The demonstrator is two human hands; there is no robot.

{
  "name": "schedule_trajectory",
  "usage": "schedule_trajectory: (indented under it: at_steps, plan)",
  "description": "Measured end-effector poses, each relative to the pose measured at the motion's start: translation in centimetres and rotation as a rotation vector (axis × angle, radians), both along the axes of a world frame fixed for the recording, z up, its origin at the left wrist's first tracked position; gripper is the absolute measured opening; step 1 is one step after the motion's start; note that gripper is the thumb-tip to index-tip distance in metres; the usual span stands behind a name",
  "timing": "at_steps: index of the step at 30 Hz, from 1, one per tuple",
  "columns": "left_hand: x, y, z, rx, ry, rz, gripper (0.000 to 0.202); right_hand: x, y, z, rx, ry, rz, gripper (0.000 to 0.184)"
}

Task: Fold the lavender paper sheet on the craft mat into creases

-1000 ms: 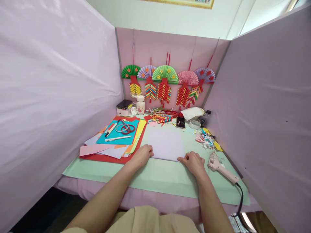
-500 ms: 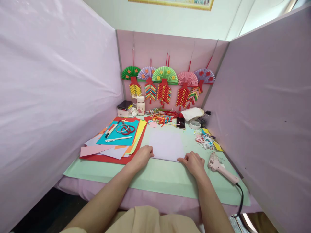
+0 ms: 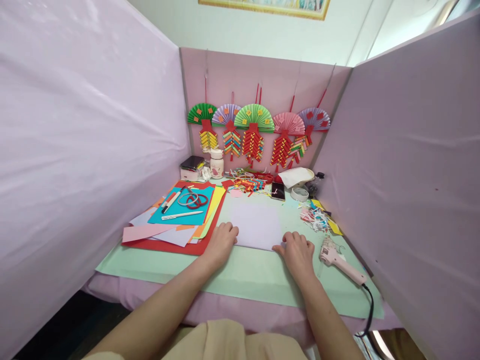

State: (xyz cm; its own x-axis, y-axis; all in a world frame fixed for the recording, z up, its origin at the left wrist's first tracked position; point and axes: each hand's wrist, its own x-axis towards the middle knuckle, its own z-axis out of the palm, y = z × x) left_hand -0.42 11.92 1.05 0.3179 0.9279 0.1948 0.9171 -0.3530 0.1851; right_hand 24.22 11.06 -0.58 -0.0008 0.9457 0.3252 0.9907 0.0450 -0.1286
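Observation:
A pale lilac sheet of paper [image 3: 257, 223] lies flat on the mint-green mat [image 3: 247, 272] in front of me. My left hand [image 3: 221, 242] rests at the sheet's near left corner, fingers curled with their tips on the paper's edge. At the near right corner sits my right hand [image 3: 297, 251], fingers bent and pinching the sheet's edge. Both forearms reach in from the bottom of the view.
A stack of coloured paper [image 3: 176, 220] with scissors [image 3: 192, 199] and pens lies at left. A pink glue gun [image 3: 339, 262] lies at right, its cord trailing off the table. Paper scraps [image 3: 317, 217], a phone [image 3: 278, 190], tape and a bottle stand behind. Paper fans [image 3: 254, 117] hang on the back panel.
Both hands have shifted slightly forward onto the sheet's near corners, and the fingers have curled more over its edge. The paper has stayed in place.

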Motion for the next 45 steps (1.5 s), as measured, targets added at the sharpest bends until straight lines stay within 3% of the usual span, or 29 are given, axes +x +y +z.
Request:
schedule_trajectory:
  at_steps: [2, 5, 8, 16, 22, 28, 35, 40, 45]
  plan:
    - [0.5, -0.5, 0.1, 0.027, 0.020, -0.115, 0.022, -0.5, -0.3, -0.1, 0.048, -0.026, 0.179, 0.013]
    - [0.8, -0.8, 0.3, 0.030, 0.076, -0.271, 0.024, -0.8, -0.5, -0.4, 0.023, -0.048, 0.459, 0.022]
    - [0.7, -0.8, 0.4, 0.041, 0.130, -0.314, 0.026, -0.6, -0.6, -0.4, -0.010, -0.057, 0.549, 0.025]
    - [2.5, -2.5, -0.7, -0.016, 0.160, -0.182, 0.029, -2.2, -2.3, 0.6, -0.022, -0.155, 0.437, 0.021]
    - [3.7, -3.9, -1.5, 0.036, 0.125, -0.136, 0.044, -4.2, -3.7, 0.2, -0.045, -0.169, 0.308, 0.022]
    - [4.0, -4.6, -1.1, 0.038, 0.064, -0.096, 0.046, -4.3, -4.0, 0.2, -0.051, -0.163, 0.326, 0.039]
    - [3.8, -4.5, -1.1, 0.029, 0.039, -0.093, 0.042, -4.4, -4.0, 0.2, -0.027, -0.171, 0.338, 0.036]
    - [3.9, -4.2, -1.4, 0.081, -0.012, -0.172, 0.037, -4.9, -3.4, -0.4, -0.002, -0.192, 0.412, 0.029]
    - [3.9, -4.1, -1.3, 0.039, -0.015, -0.226, 0.035, -4.8, -3.3, -0.8, -0.001, -0.179, 0.419, 0.025]
